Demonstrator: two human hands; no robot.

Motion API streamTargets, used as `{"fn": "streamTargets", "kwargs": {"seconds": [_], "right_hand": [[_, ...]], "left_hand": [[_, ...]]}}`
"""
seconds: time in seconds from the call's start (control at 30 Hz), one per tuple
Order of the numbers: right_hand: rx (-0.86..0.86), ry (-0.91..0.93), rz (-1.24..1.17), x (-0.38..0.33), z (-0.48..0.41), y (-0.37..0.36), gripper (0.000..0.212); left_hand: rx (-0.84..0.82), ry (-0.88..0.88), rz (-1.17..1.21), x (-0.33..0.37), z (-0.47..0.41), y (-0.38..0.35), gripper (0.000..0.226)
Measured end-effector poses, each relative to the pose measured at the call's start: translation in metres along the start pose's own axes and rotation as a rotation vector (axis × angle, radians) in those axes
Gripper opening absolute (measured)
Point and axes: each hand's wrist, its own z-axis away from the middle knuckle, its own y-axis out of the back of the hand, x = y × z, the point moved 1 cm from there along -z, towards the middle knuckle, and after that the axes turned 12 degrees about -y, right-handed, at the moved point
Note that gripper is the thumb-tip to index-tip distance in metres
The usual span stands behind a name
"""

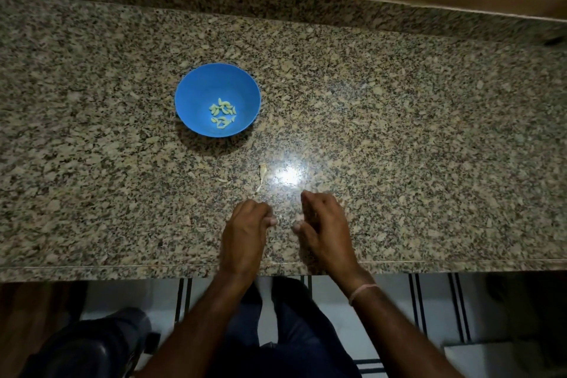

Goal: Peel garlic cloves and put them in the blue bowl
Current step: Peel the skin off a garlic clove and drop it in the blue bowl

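Granite counter (399,116), left hand (245,233), right hand (325,230) curled

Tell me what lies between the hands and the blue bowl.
Head view: a garlic skin scrap and a smaller sliver, on otherwise bare granite counter.

A thin pale-pink thread band (363,293) circles the wrist just behind the right hand (325,230). Both forearms (196,325) are bare down to the lower edge of the view. Dark navy-blue trousers (294,331) of plain, smooth-looking fabric cover the legs, their detail lost in dim light.
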Motion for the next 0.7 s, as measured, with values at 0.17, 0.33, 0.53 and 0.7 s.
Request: {"fn": "streamTargets", "kwargs": {"seconds": [0.17, 0.33, 0.53, 0.7], "right_hand": [[0.021, 0.140, 0.069, -0.017, -0.004, -0.028, 0.046], [-0.024, 0.189, -0.028, -0.029, -0.019, -0.033, 0.032], [-0.165, 0.292, 0.044, -0.018, -0.017, -0.009, 0.050], [-0.125, 0.390, 0.067, -0.027, -0.028, -0.024, 0.017]], "left_hand": [[0.239, 0.259, 0.132, 0.004, 0.015, 0.020, 0.012], [0.318, 0.378, 0.091, -0.001, 0.031, 0.018, 0.013], [0.369, 0.452, 0.076, 0.014, 0.034, 0.006, 0.016], [0.398, 0.506, 0.066, 0.020, 0.027, -0.005, 0.019]]}}
